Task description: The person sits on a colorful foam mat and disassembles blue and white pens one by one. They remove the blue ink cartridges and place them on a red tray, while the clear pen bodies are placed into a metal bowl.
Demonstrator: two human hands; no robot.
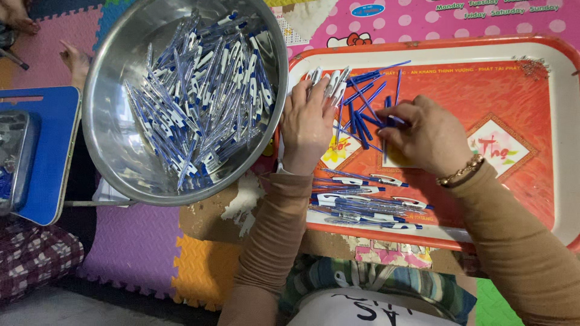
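The left hand [307, 124] gripped pen barrels [326, 80] pointing up-frame; the right hand [423, 136] pinched a blue refill [385, 130] lying vertically in frame.

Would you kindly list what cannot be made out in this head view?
- Right hand: its fingertips hide what they pinch among the blue refills.
- Left hand: covers the lower ends of the white pen barrels.
- Red tray: right side cut off by the frame edge.

Blue-and-white pens [202, 90] fill a silver bowl [115, 145] beside a red, white-rimmed tray [568, 139].
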